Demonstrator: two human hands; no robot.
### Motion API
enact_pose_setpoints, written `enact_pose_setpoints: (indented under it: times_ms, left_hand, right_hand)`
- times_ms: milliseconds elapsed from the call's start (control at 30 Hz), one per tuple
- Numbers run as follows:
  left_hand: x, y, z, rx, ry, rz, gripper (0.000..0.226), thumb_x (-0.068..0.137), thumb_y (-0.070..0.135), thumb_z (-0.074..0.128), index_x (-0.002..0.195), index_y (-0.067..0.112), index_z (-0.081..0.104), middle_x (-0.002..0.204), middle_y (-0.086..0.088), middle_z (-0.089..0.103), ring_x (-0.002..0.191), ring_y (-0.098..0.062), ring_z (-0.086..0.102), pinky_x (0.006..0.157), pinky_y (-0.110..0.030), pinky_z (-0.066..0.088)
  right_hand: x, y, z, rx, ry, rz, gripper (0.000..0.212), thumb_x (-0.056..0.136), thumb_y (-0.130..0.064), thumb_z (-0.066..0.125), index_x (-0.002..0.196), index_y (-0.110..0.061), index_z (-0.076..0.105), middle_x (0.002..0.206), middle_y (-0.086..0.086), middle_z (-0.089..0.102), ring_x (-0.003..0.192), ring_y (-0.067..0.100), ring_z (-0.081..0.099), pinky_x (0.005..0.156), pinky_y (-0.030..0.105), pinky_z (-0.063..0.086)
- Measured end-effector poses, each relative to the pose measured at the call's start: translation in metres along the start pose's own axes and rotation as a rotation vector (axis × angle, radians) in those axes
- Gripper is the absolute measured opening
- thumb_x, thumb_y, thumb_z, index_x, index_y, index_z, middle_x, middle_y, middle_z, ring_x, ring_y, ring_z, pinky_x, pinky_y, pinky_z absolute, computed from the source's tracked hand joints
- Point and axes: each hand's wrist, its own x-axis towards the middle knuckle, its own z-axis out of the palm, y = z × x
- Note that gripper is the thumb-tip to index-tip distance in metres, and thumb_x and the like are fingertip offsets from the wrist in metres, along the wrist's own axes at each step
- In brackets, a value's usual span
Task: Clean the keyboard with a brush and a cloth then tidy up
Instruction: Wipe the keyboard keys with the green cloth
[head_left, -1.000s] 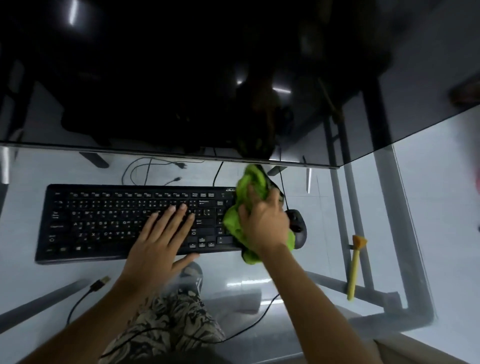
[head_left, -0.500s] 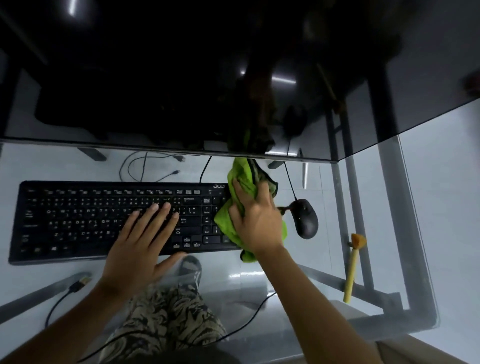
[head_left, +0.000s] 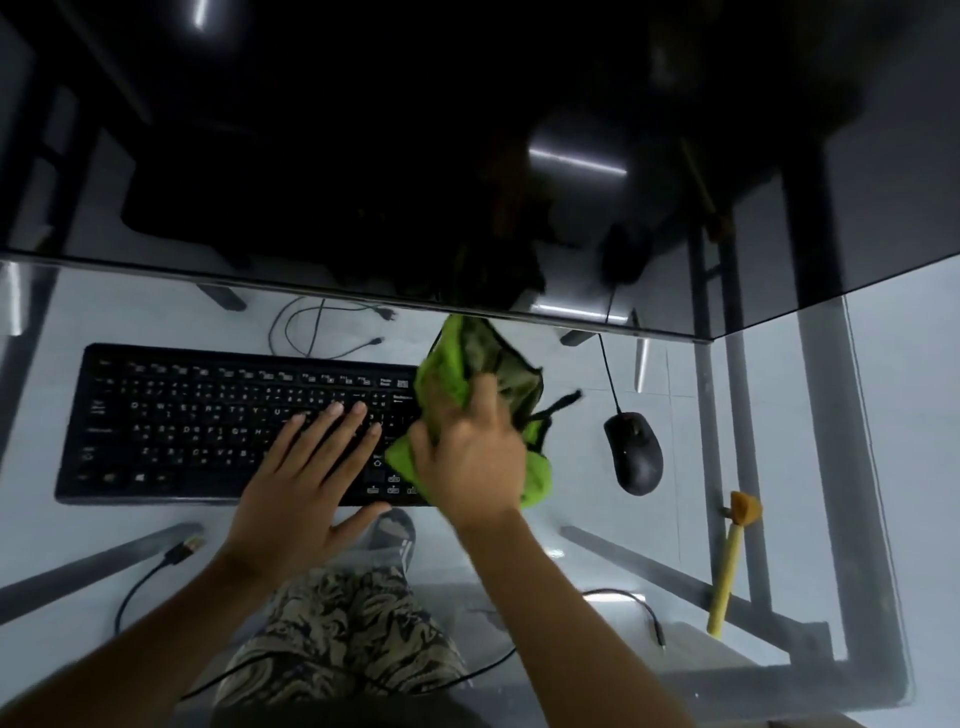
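A black keyboard (head_left: 197, 421) lies on the glass desk (head_left: 779, 415). My left hand (head_left: 306, 483) rests flat on its right-middle keys with the fingers straight. My right hand (head_left: 472, 457) grips a green cloth (head_left: 447, 374) and presses it on the keyboard's right end, hiding the number pad. A yellow-handled brush (head_left: 730, 561) with an orange head lies on the glass at the right, away from both hands.
A black mouse (head_left: 634, 452) sits right of the cloth, its cable running up under a dark monitor (head_left: 415, 156) at the back. Loose cables (head_left: 322, 327) lie behind the keyboard, and a USB plug (head_left: 182, 551) lies at the front left. My legs show under the glass.
My right hand has carried the cloth up and left along the keyboard's right end, uncovering the mouse. My left hand stays flat on the keys.
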Motion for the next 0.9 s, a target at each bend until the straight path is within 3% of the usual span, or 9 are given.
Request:
enact_pose_setpoints:
  times_ms: [100,267,467,633,733,900]
  left_hand:
    - [0.0,0.0,0.0,-0.004,0.011,0.003,0.071,0.092,0.058,0.042,0.141,0.007,0.043,0.15,-0.015,0.037,0.139,-0.032,0.035,0.112,-0.054,0.029]
    - [-0.001,0.0,0.0,0.007,-0.042,-0.014,0.073,0.092,0.061,0.039,0.144,0.009,0.039,0.153,-0.013,0.033,0.141,-0.03,0.031,0.113,-0.052,0.028]
    - [-0.003,-0.001,0.0,0.018,-0.06,-0.021,0.074,0.092,0.062,0.039,0.146,0.011,0.037,0.154,-0.012,0.031,0.143,-0.028,0.027,0.115,-0.05,0.024]
    - [-0.003,-0.001,-0.003,0.02,-0.07,-0.024,0.075,0.092,0.063,0.04,0.146,0.012,0.037,0.154,-0.011,0.033,0.143,-0.028,0.027,0.114,-0.05,0.025]
    - [-0.001,-0.001,-0.003,0.014,-0.088,-0.029,0.078,0.092,0.064,0.038,0.147,0.01,0.033,0.154,-0.01,0.031,0.143,-0.027,0.026,0.115,-0.048,0.024]
    - [-0.002,-0.001,-0.002,-0.003,-0.122,-0.092,0.09,0.089,0.07,0.035,0.147,0.002,0.028,0.155,-0.013,0.028,0.145,-0.024,0.023,0.117,-0.044,0.021]
  right_hand:
    - [-0.008,0.006,-0.001,-0.019,-0.097,-0.177,0.038,0.089,-0.04,0.048,0.122,-0.026,0.061,0.104,0.011,0.052,0.074,0.026,0.063,0.047,0.034,0.056]
    - [0.009,0.062,-0.012,-0.012,0.017,0.085,0.047,0.086,-0.042,0.044,0.123,-0.021,0.063,0.107,0.016,0.052,0.07,0.031,0.062,0.051,0.037,0.057]
    - [-0.041,0.016,0.003,-0.067,-0.048,-0.121,0.043,0.081,-0.037,0.053,0.119,-0.021,0.066,0.097,0.013,0.057,0.073,0.028,0.062,0.046,0.033,0.056]
    - [0.01,0.01,-0.007,-0.079,-0.013,0.003,0.04,0.085,-0.039,0.06,0.119,-0.019,0.065,0.104,0.015,0.053,0.079,0.031,0.062,0.054,0.037,0.058]
    - [0.026,0.003,-0.003,-0.1,0.017,0.044,0.036,0.084,-0.036,0.064,0.114,-0.018,0.067,0.099,0.015,0.052,0.075,0.031,0.059,0.05,0.035,0.054]
    - [-0.052,0.015,0.01,-0.068,-0.007,-0.25,0.039,0.081,-0.035,0.058,0.119,-0.024,0.065,0.097,0.013,0.057,0.073,0.026,0.061,0.045,0.032,0.054]
